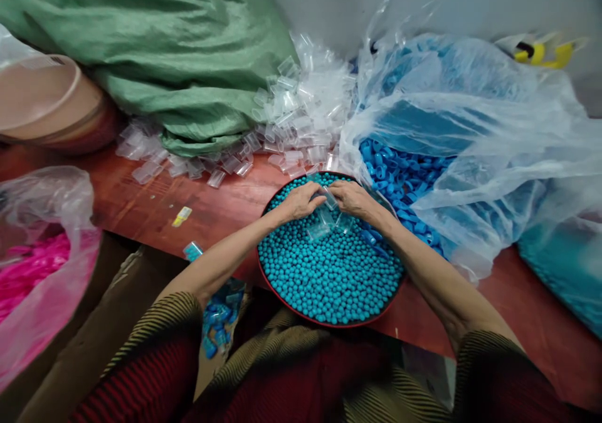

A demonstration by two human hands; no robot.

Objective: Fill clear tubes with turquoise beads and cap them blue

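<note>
A clear container (pixel 329 198) is held by fingers (pixel 314 204) of left hand (pixel 300 201) and right hand (pixel 352 197); apparently filled containers (pixel 219 323) are seen, many empty containers (pixel 298 119) left.

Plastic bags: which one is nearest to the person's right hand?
The middle bag, with blue pieces, is beside the bowl and right hand. The lower-left bag has pink pieces and the far-right bag teal beads, both farther away.
</note>
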